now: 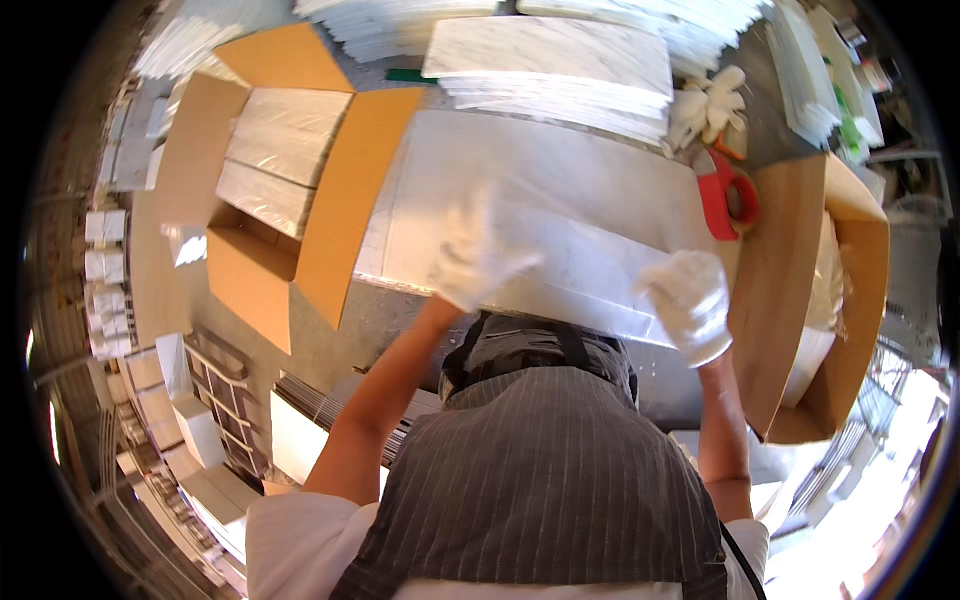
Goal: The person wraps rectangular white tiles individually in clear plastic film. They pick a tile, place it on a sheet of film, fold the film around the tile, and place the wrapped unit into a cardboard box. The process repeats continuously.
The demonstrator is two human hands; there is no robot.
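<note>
My left hand [472,258], in a white glove, is blurred by motion over the pale work surface [430,170]. Its thumb points out to the right and its fingers stretch away from me. A long white tile with grey veins [590,262] lies in front of my body, between my hands. At the tile's right end is my white-gloved right hand [690,305], its fingers curled in. Whatever these fingers hold, if anything, is hidden. Beyond the work surface lies a stack of veined tiles [550,55].
An open cardboard box [345,210] at left holds film-wrapped packs [285,150]. Another cardboard box [785,300] stands at right, with wrapped contents. Beside it is a red tape dispenser [715,195]. Spare white gloves [712,108] lie farther back, near upright tiles [803,80].
</note>
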